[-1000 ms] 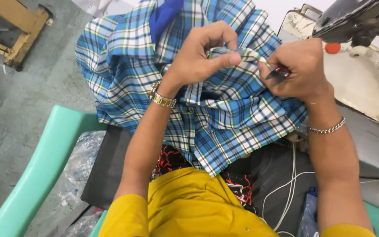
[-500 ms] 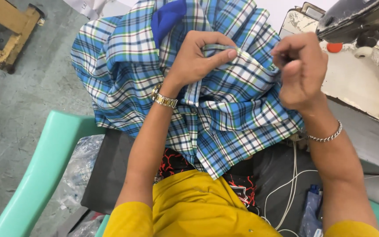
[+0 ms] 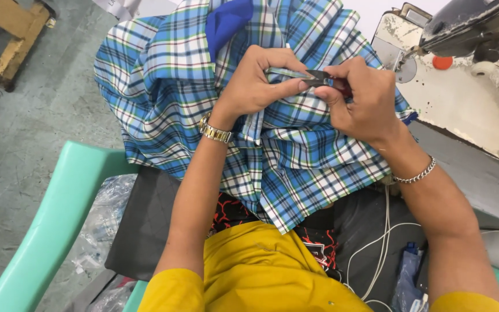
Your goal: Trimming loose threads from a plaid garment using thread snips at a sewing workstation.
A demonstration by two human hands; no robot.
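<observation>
Returned to the left hand [image 3: 261,84], right hand [image 3: 362,98] grips snips [image 3: 321,77] pointing left along the pinched plaid fabric [image 3: 295,150].

Both forearms reach away from the body and meet at the far middle. The left hand [image 3: 258,84] is curled, thumb and forefinger pinched together, wrist bent right. The right hand [image 3: 362,98] is closed in a loose fist just beside it, fingertips touching the left's.
</observation>
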